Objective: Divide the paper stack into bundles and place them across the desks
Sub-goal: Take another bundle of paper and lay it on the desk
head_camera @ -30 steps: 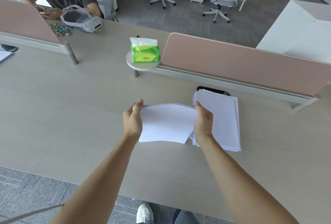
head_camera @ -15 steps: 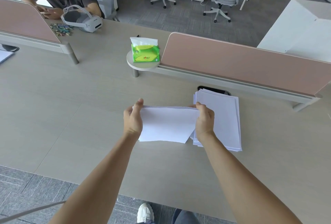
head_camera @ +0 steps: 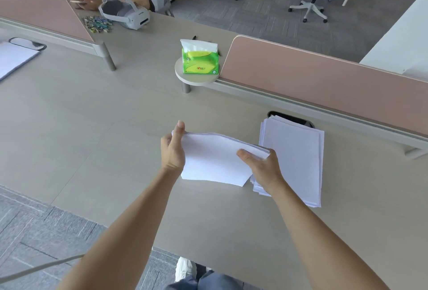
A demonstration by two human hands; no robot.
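Head view: left hand [head_camera: 172, 150] and right hand [head_camera: 261, 164], each closed on an end of the thin white paper bundle [head_camera: 215, 162], had lifted it leftward off the white paper stack [head_camera: 298, 162] on the beige tabletop [head_camera: 92, 139]; one bundle was separated, placement pending.
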